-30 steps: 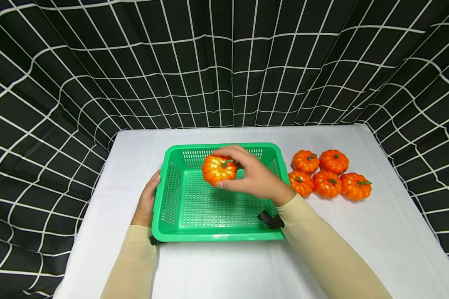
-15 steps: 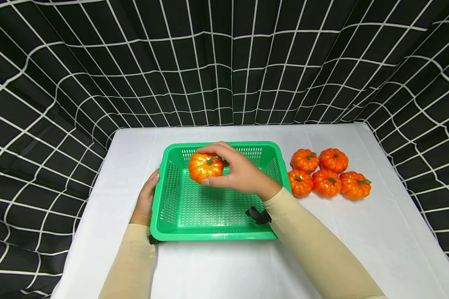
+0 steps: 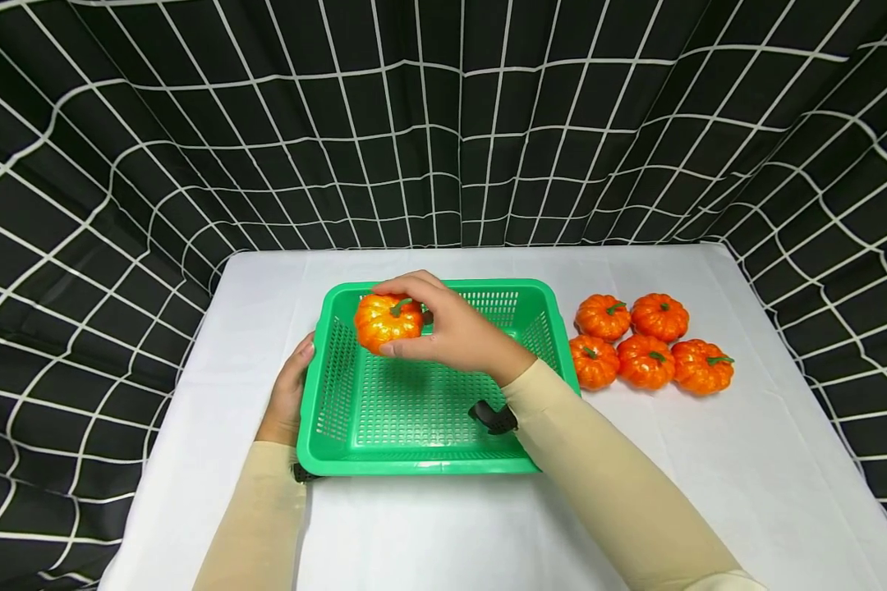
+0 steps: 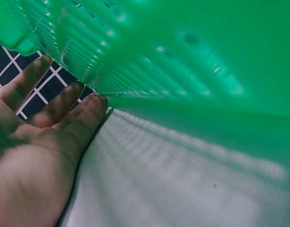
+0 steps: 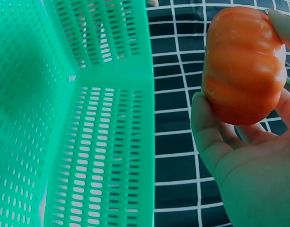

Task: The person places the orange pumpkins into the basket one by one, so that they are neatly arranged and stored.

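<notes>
Orange pumpkin (image 3: 386, 322) clamped in right fingers (image 5: 206, 130); left fingers (image 4: 29, 80) apart, seemingly against basket (image 3: 429, 468).

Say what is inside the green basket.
In the head view, the green basket shows only bare perforated floor and walls. The held pumpkin, right hand and right sleeve hide parts of the interior, which cannot be judged.

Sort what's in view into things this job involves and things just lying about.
Part of the job:
orange pumpkin, gripped by the right hand
green basket, left hand at its left side
five other pumpkins, probably: same kind, though untouched

Just there:
black gridded cloth behind
black wrist device, worn at the right wrist
</notes>
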The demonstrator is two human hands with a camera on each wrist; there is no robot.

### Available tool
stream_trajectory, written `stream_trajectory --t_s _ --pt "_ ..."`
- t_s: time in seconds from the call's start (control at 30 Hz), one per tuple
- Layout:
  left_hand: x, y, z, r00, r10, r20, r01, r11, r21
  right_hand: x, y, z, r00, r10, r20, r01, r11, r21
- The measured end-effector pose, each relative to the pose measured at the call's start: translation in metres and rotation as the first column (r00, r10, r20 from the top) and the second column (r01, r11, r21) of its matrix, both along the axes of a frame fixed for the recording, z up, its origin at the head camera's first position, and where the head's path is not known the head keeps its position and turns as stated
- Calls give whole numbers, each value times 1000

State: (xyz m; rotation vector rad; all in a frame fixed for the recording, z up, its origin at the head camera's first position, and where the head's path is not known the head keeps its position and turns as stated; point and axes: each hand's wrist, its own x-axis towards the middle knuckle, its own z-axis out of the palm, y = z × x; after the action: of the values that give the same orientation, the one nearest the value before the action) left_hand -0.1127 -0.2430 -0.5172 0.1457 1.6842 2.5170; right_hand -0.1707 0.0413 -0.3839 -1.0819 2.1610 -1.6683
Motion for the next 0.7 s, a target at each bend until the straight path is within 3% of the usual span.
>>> stream_trajectory --t_s 0.37,0.7 --pt "0 0 1 1000 -8 17 8 1000 -11 -4 -23 -6 999 37 39 -37 999 16" --pt "1 0 -1 999 -6 37 7 1000 -29 -10 -36 -10 997 -1 80 -3 999 53"
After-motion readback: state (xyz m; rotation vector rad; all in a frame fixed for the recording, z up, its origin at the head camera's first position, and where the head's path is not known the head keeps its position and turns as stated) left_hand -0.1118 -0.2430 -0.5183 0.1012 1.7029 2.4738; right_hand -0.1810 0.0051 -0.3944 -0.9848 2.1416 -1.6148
